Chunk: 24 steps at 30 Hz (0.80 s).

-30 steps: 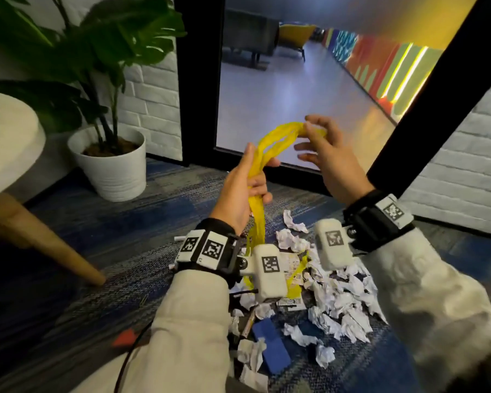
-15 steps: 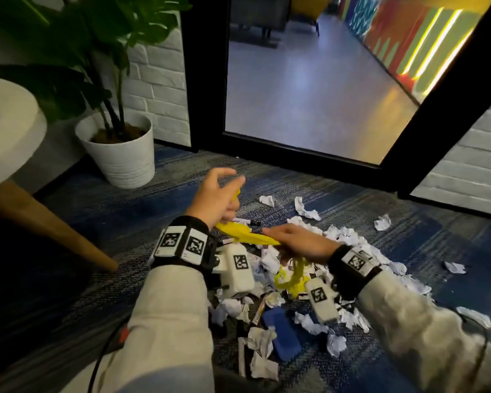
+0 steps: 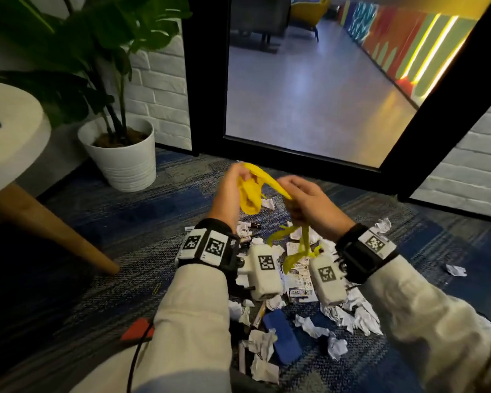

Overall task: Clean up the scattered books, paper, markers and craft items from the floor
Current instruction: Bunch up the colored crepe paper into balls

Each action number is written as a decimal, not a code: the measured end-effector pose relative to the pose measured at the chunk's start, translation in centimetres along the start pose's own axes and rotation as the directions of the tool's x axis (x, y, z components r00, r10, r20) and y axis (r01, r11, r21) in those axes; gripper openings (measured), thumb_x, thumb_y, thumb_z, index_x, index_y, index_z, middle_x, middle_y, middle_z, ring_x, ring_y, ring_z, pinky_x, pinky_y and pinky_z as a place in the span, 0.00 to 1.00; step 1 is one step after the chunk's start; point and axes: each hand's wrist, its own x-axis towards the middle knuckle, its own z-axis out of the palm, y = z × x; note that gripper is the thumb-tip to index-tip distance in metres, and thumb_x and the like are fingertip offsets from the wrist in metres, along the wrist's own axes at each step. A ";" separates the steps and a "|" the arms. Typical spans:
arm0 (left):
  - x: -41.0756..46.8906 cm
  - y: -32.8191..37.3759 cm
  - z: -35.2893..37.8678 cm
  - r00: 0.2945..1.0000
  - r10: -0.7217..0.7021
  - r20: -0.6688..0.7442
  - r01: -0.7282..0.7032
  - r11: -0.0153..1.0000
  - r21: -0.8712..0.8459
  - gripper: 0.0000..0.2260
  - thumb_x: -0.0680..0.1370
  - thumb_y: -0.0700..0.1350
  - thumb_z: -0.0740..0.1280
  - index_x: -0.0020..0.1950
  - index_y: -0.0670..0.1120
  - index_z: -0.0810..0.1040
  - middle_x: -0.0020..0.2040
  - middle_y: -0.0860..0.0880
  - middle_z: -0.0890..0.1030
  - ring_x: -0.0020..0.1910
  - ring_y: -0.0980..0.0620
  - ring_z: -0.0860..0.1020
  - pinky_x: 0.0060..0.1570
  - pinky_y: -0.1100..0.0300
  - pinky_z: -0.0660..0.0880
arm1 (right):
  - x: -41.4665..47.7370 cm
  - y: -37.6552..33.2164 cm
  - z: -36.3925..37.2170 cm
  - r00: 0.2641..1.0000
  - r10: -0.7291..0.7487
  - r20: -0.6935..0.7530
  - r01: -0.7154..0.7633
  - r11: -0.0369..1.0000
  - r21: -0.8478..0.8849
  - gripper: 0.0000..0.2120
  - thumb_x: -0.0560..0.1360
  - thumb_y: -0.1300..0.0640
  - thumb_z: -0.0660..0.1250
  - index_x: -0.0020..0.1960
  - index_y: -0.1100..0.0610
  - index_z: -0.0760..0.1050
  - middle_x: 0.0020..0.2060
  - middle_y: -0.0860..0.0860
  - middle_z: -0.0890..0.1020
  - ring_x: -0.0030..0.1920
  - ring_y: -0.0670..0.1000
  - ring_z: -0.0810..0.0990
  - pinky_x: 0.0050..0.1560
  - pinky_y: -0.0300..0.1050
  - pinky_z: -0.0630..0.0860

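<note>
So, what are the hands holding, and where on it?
A crumpled yellow plastic bag: left hand grips its bunched top, right hand its stretched middle.

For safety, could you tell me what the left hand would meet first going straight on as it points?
Probably the black door frame beyond the left hand, which grips the yellow strip; depth is unclear.

— What stands on the left?
— A leafy plant [image 3: 97,38] in a white pot [image 3: 122,163] on the blue carpet [image 3: 111,222], near a round white table [image 3: 12,131] with a slanting wooden leg [image 3: 48,231].
— And behind?
— A white brick wall [image 3: 159,89], a black-framed glass door [image 3: 207,80], and a yellow chair [image 3: 306,9] beyond it.
</note>
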 end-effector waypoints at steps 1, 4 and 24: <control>-0.1 0.4 -0.4 1.000 0.006 -0.002 -0.007 0.992 -0.126 0.20 0.80 0.44 0.56 0.28 0.49 0.72 0.39 0.46 0.81 0.41 0.48 0.81 0.47 0.55 0.72 | -0.4 0.9 0.3 0.997 0.049 0.063 -0.049 0.999 -0.009 0.10 0.82 0.47 0.59 0.50 0.52 0.73 0.30 0.47 0.59 0.28 0.48 0.55 0.25 0.38 0.58; -0.3 0.9 -2.1 0.999 -0.046 0.008 0.046 0.938 -0.343 0.21 0.83 0.52 0.54 0.32 0.49 0.71 0.43 0.41 0.82 0.45 0.42 0.82 0.52 0.52 0.77 | -1.5 2.8 0.2 0.954 0.213 0.211 -0.167 0.962 -0.216 0.17 0.83 0.46 0.56 0.51 0.56 0.77 0.29 0.47 0.63 0.27 0.47 0.60 0.26 0.40 0.64; -1.0 -1.9 -1.1 0.959 -0.189 0.214 0.078 0.895 0.440 0.12 0.82 0.48 0.63 0.40 0.48 0.75 0.29 0.52 0.65 0.24 0.55 0.61 0.22 0.68 0.58 | 1.3 -5.0 -1.1 0.966 -0.230 -0.116 0.203 0.956 -0.210 0.05 0.82 0.54 0.61 0.50 0.54 0.70 0.26 0.48 0.66 0.22 0.50 0.63 0.23 0.38 0.64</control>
